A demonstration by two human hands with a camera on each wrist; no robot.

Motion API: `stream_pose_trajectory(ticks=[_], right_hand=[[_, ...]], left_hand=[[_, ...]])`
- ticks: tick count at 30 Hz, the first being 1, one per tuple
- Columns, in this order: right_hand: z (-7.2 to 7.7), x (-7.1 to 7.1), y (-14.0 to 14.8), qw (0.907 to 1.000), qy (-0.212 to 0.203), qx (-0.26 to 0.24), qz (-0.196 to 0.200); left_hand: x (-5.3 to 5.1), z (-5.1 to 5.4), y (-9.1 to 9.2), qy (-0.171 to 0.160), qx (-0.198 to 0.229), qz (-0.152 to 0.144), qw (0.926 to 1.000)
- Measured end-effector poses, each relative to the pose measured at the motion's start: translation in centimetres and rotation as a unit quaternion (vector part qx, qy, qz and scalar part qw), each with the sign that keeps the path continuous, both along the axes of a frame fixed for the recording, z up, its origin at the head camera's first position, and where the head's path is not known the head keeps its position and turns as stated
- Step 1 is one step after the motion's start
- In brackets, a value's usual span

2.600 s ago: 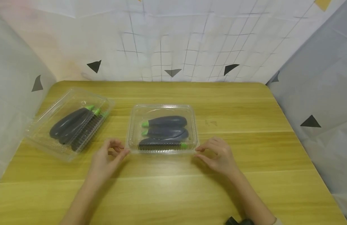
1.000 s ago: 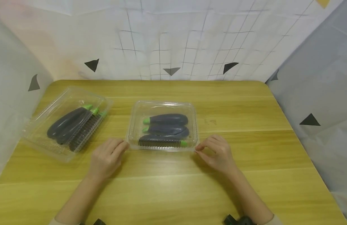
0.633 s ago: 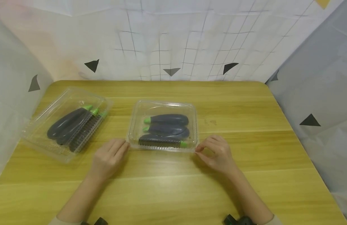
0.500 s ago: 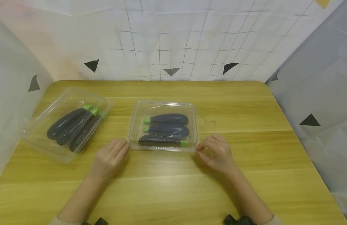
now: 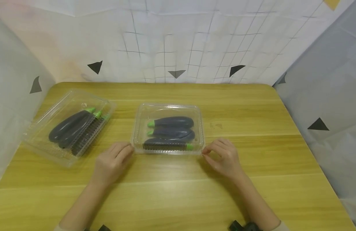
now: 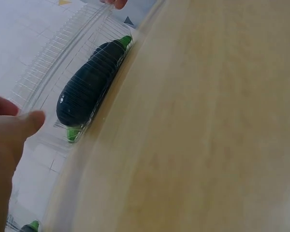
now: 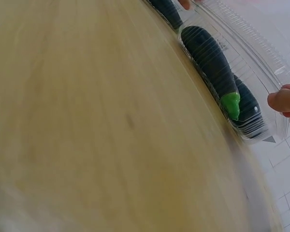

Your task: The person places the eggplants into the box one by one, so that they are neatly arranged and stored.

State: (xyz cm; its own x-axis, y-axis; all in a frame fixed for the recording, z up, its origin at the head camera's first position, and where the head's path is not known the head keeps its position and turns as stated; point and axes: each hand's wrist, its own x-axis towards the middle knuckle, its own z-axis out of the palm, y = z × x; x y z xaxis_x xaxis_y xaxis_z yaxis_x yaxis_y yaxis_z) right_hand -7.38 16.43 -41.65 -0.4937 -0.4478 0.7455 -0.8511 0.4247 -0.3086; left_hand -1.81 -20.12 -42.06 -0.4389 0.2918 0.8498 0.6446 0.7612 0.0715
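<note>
A clear plastic clamshell box (image 5: pixel 167 153) lies on the table in the head view, with three dark eggplants (image 5: pixel 174 122) with green stem ends inside. My left hand (image 5: pixel 111 162) pinches the rim at its near left corner; the left wrist view shows the thumb (image 6: pixel 29 124) against that edge. At the near right corner my right hand (image 5: pixel 224 157) pinches the rim between thumb and index finger. The thumb (image 7: pixel 279 100) sits on the rim in the right wrist view. Some fingertips of the left hand are hidden.
To the left, a second clear plastic box (image 5: pixel 42 133) lies at an angle, also with eggplants (image 5: pixel 70 125) in it. The wooden table (image 5: pixel 253 128) is bounded by a white sheet (image 5: pixel 183 38) at the back and both sides.
Compared with 2.6 s ago, the left hand has turned back upward and its fingers have closed at the corner. The box has shifted slightly away. Over the last half second, hardly anything moves.
</note>
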Motion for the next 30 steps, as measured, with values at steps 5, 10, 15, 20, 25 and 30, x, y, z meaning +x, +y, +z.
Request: stream_pose_trajectory(ticks=[5, 10, 15, 20, 25, 30], right_hand=[[0.0, -0.1, 0.0, 1.0, 0.004, 0.004, -0.006], [0.1, 0.0, 0.0, 0.9999, 0.008, 0.011, -0.01], [0.2, 0.0, 0.0, 0.9997, 0.012, 0.016, -0.015], [0.2, -0.1, 0.0, 0.9996, 0.016, 0.012, -0.021], [0.5, -0.2, -0.4, 0.9989, 0.043, -0.01, -0.017], [1.5, -0.4, -2.0, 0.9945, 0.102, -0.026, 0.0]], left_hand=[[1.1, 0.3, -0.2, -0.213, 0.153, 0.035, 0.9645], [1.5, 1.7, -0.2, -0.511, 0.333, 0.019, 0.7925], [1.2, 2.4, -0.3, -0.622, 0.387, -0.005, 0.6808], [1.0, 2.5, -0.1, -0.643, 0.41, -0.009, 0.647], [0.9, 2.5, 0.1, -0.648, 0.414, -0.024, 0.6394], [1.0, 2.5, 0.2, -0.643, 0.42, -0.031, 0.6394]])
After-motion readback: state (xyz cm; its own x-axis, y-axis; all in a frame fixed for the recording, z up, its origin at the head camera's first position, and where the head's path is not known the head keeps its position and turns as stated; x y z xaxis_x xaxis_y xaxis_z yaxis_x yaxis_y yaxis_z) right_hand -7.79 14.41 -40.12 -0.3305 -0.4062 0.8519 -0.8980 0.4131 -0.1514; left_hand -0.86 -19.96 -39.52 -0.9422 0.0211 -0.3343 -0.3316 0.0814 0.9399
